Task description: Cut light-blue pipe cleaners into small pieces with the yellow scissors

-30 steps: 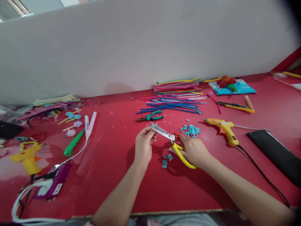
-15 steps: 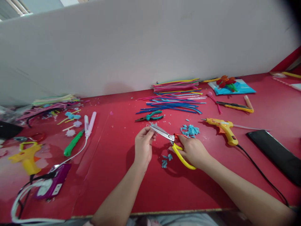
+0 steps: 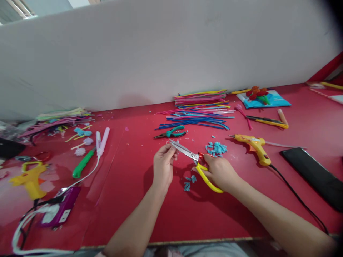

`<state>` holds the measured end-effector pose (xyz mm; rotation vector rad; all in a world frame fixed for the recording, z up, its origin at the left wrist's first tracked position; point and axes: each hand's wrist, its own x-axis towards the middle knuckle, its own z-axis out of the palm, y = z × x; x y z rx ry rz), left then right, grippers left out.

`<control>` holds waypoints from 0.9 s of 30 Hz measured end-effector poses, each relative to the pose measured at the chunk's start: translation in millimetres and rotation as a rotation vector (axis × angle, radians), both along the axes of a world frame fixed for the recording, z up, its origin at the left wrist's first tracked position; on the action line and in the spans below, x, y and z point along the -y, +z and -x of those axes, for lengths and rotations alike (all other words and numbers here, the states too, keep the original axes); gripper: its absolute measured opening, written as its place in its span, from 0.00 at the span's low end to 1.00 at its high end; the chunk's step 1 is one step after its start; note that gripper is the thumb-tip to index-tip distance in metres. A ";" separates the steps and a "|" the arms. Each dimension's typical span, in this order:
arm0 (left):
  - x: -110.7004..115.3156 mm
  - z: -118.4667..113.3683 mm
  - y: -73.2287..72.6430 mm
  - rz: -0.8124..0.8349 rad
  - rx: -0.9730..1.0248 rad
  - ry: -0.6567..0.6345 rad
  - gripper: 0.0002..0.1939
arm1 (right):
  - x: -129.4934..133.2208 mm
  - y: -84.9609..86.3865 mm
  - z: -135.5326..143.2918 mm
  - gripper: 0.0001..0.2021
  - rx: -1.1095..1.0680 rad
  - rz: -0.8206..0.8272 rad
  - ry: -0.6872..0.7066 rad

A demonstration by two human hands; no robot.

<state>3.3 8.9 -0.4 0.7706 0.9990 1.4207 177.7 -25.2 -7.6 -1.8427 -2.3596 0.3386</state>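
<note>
"Scissors with silver blades and yellow-and-red handles [image 3: 184, 150]: what's changed?"

"Barely anything. Tip sits slightly farther past the left fingertips than a second ago. No new offcut visible on the red tabletop [image 3: 120, 214], so I'd call it mid-handling, nothing finished."

"Hands?"

"Right hand [image 3: 223, 171] gripping the handles. Left hand [image 3: 163, 167] pinched at the blade tip; can't tell what's between its fingers. Scissors are between both, over the tabletop."

"Counts, quick."

"One pair of scissors, one pair of teal-handled pliers [image 3: 170, 134] beyond them, one black flat phone [image 3: 308, 171]. Two yellow plastic glue guns, one right [image 3: 257, 144], one far left [image 3: 33, 182]. Fuzzy light-blue cut pieces: two groups, bigger pile [image 3: 220, 148] just beyond the right hand, smaller cluster [image 3: 187, 186] nearer the body. Pieces overlap, no exact count."
</note>
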 end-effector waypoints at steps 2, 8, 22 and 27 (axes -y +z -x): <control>0.1 0.0 0.3 0.001 -0.006 -0.001 0.05 | 0.1 0.7 -0.2 0.22 -0.005 0.007 -0.004; 0.0 0.2 -0.6 -0.012 -0.027 0.006 0.04 | -1.1 2.1 -3.0 0.21 -0.010 0.017 -0.018; 9.0 -9.5 0.7 0.025 -0.342 -0.438 0.07 | -10.9 13.4 4.6 0.10 -1.030 0.391 -0.288; 13.4 -14.4 1.4 -0.150 -0.641 -0.545 0.08 | -8.4 16.5 3.0 0.08 -1.165 0.399 -0.269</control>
